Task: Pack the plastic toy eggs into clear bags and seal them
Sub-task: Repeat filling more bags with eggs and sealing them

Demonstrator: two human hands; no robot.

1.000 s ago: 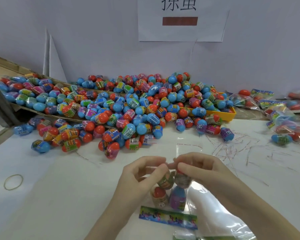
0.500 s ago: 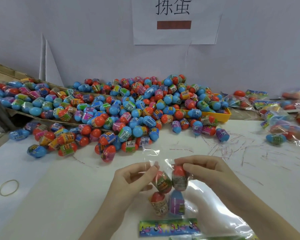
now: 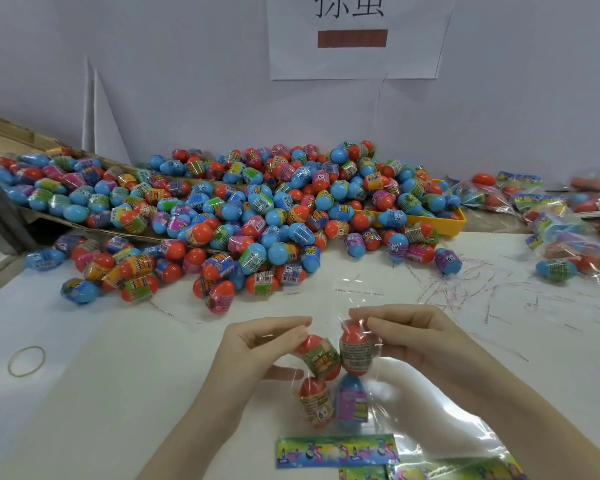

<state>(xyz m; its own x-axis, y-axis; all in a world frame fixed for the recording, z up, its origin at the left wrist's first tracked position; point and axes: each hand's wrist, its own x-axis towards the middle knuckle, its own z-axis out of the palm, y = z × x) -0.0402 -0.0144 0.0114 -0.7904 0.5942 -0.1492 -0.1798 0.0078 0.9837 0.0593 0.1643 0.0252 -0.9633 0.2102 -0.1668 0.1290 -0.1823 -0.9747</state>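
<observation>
Lying nearest, at 6 o'clock on the white tabletop (image 3: 84, 410), a printed header card (image 3: 336, 450), with more cards and clear film at 5 o'clock. Just beyond, a clear bag (image 3: 357, 368) with four toy eggs inside: two red-topped ones (image 3: 321, 356) side by side above, a red-capped egg (image 3: 315, 403) and a blue one (image 3: 351, 401) below. Pinching the bag's upper left edge, left hand (image 3: 257, 351), fingers (image 3: 291, 322) curled and clamped on the film. Pinching the upper right edge just above an egg, right hand (image 3: 416, 336), fingers likewise closed on the film. Resting alone at 9 o'clock, a rubber band (image 3: 26, 361). Strewn at 2 o'clock, thin red strips (image 3: 465, 292). Farther off, from 10 to 1 o'clock, a large heap of loose eggs (image 3: 257, 216), spilling over a cardboard flap (image 3: 21, 140) and a yellow tray (image 3: 454, 225). Piled at 3 o'clock, filled bags (image 3: 568, 230). Farthest, at 12 o'clock, a paper sign (image 3: 357, 60) on the wall.
</observation>
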